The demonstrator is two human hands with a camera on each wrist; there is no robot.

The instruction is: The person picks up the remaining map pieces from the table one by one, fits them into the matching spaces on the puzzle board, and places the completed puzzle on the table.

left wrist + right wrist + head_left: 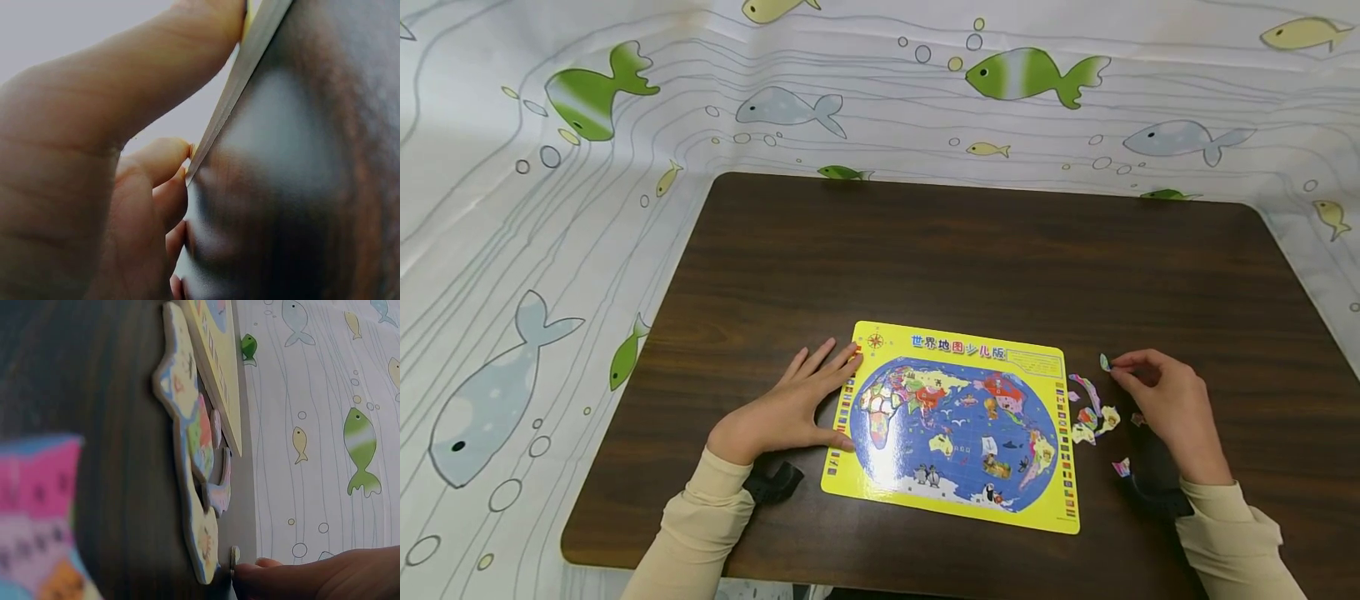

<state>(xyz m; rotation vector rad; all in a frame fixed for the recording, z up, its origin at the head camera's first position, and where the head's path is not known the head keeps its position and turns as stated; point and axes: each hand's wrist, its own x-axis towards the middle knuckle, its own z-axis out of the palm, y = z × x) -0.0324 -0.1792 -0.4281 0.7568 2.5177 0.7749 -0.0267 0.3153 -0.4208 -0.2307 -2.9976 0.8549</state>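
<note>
A yellow-bordered world map puzzle board (955, 505) lies on the table. My left hand (786, 410) rests at its left edge, fingers spread and thumb over the border; the left wrist view shows fingertips along the board's side (240, 78). Right of the board, my right hand (1176, 408) pinches a small puzzle piece (1105, 362) between thumb and fingertips. That piece (234, 556) appears nearly edge-on in the right wrist view. Several loose pieces, among them a pale yellow one (1108, 419) and a curved pink one (1092, 393), lie between board and hand.
A pink piece (1122, 467) lies apart, nearer the front, and a small reddish one (1138, 419) is beside the right hand. The dark wooden table (925, 250) meets a fish-printed white sheet (895, 75) at the back and left. Black straps (775, 483) circle the wrists.
</note>
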